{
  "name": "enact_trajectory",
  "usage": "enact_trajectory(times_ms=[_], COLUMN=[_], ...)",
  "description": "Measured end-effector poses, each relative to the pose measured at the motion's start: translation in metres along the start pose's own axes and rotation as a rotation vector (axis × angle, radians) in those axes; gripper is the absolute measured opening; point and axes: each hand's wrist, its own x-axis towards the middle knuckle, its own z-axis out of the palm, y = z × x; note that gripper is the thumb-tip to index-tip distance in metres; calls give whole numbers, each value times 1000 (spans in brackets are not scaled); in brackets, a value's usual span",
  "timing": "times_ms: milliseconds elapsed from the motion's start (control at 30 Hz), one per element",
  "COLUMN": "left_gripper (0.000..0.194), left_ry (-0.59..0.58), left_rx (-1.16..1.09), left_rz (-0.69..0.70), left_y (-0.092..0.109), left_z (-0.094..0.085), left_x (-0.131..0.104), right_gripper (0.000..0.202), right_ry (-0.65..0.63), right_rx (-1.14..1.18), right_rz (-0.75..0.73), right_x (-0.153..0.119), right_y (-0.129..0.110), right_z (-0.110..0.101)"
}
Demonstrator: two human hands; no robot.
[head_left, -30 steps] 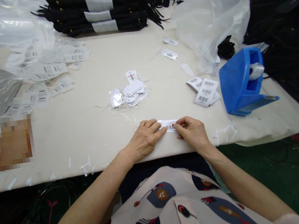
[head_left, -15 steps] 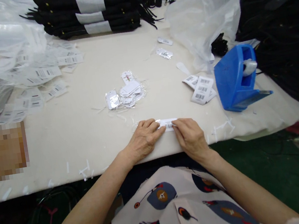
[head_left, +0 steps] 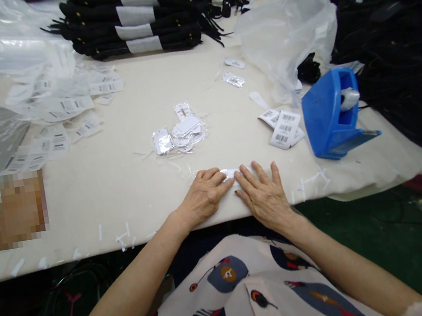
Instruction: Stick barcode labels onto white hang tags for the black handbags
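A workshop can be seen. A big table is covered with pale cloth, and black bundles are stacked on it in paper bands. Barcode stickers, a pile of little tags, a plastic bag and a blue tape holder are spread around.
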Motion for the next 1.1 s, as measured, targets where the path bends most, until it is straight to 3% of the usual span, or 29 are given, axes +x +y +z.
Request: enact_trajectory(times_ms=[267,367,467,600,767,933,1100], left_gripper=[30,24,27,40,29,21,15], left_ry=[7,73,126,-6,-92,-124,-173], left_rx=[-154,-299,-254,-82,-103,-189,-461], left_rz=[-91,-172,-248,-351,-379,-385,-527], left_y=[0,-2,-6,-12,-14,-12,-11], left_z=[-7,-15,-19,-21,-23,-27,-33], left_x=[6,10,13,18,28,35,37], right_gripper=[32,23,22,23,23,20,24], right_ry=[26,16,-22,-76,-146,-161,-110], right_rx=[124,143,175,216,287,558,1058], right_rz=[162,193,213,241,308,406,480], right_x=[11,17,22,31,38,37,36], right_y=[31,31,34,39,36,36,40], right_z=[-5,-4,-2,-1,-9,-11,-6])
